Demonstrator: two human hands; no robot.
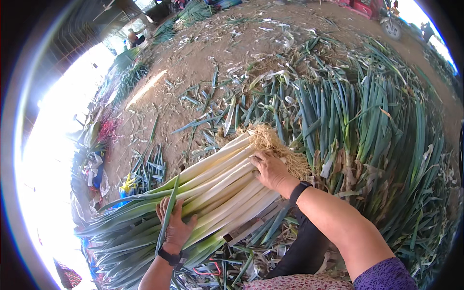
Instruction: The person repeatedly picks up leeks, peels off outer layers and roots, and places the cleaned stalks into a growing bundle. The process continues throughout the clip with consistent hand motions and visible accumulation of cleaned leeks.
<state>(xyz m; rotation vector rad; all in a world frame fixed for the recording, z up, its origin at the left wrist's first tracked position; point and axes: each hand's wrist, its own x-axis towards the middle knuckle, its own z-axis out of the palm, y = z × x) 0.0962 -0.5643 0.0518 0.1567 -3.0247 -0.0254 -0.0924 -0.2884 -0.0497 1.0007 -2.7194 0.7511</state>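
Note:
A wide bundle of leeks or large green onions (221,188) lies slantwise before me, with pale stalks, green leaves at lower left and fibrous roots (270,145) at upper right. My right hand (270,168) rests on the white stalks just below the roots, fingers bent; whether it grips any is unclear. Over the green part sits my left hand (175,224), thumb spread from the fingers. One long leaf (168,214) crosses the back of that hand. Under the bundle's near side shows a grey, flat-edged support (250,228).
Many untrimmed leeks (362,119) are heaped on the right. Leaf scraps litter the dirt floor (185,69). Red string (208,272) lies near my legs, and plastic sheeting (81,195) at the left. Farther off are a person (135,38) and a red vehicle (362,7).

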